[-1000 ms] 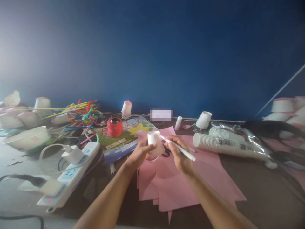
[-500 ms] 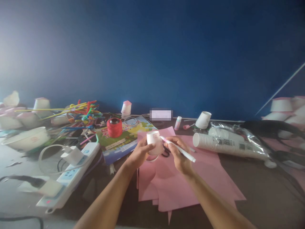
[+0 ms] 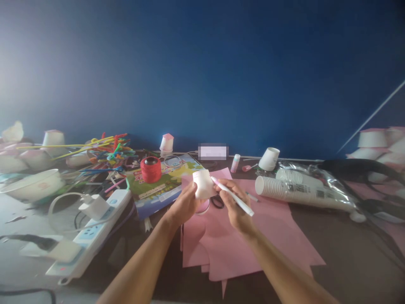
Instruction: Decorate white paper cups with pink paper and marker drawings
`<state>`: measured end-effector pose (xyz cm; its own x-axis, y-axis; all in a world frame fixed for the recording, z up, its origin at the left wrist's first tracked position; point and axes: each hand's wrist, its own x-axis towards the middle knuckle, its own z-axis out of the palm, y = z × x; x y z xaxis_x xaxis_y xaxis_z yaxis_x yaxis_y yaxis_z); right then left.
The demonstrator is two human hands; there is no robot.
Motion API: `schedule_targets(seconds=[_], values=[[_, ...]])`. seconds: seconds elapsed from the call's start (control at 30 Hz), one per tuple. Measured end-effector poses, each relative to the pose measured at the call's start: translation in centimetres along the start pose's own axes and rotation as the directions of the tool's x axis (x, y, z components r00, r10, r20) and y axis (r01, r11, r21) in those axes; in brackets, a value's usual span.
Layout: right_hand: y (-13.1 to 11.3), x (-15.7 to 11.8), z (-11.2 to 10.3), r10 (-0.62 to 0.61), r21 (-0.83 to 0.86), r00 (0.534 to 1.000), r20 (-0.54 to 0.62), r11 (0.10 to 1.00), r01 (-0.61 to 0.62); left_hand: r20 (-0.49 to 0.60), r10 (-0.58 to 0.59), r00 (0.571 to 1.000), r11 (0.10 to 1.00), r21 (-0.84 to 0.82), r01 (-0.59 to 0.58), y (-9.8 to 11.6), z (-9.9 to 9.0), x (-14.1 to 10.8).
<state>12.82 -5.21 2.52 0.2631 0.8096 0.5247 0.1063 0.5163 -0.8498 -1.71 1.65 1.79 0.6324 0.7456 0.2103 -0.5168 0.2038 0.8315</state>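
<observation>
Dark tabletop [image 3: 348,261]: above pink paper [image 3: 234,253], L hand [image 3: 184,207] grips paper cup [image 3: 203,185], just rotated, so blank side apparently faces white marker [image 3: 237,201] pinched in R hand [image 3: 238,217].

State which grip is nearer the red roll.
Left: the left grip, holding a cup, is right of the red roll, nearer the camera; the right grip holds a pen farther right.

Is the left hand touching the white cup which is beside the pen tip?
Touching. The head view shows the left hand against the white cup, gripping its side without a gap.
</observation>
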Motion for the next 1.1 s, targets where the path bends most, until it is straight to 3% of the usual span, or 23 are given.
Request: schedule_targets(seconds=[0.13, 0.33, 0.53, 0.77, 1.1], values=[[-0.8, -0.2, 0.0, -0.056, -0.058, 0.994, 0.091, 0.996, 0.062, 0.013, 0.019, 1.0, 0.998, 0.054, -0.02, -0.1, -0.3, 0.1], [-1.2, -0.3, -0.1, -0.107, -0.078, 0.986, 0.127, 0.99, 0.118, -0.051, -0.01, 0.999, 1.0, 0.028, 0.011, -0.1, -0.5, 0.0], [-1.5, -0.6, 0.1, -0.237, -0.15, 0.93, 0.28, 0.946, 0.286, -0.038, -0.03, 0.999, 0.997, 0.067, 0.033, -0.4, -0.2, -0.1], [-1.7, -0.7, 0.3, -0.347, -0.185, 0.869, 0.352, 0.884, 0.428, -0.077, -0.037, 0.996, 0.995, 0.091, 0.044, 0.2, 0.0, -0.1], [-1.0, -0.3, -0.1, -0.266, -0.196, 0.941, 0.212, 0.931, 0.307, -0.039, 0.024, 0.999, 0.989, 0.148, -0.018, -0.3, 0.0, 0.2]])
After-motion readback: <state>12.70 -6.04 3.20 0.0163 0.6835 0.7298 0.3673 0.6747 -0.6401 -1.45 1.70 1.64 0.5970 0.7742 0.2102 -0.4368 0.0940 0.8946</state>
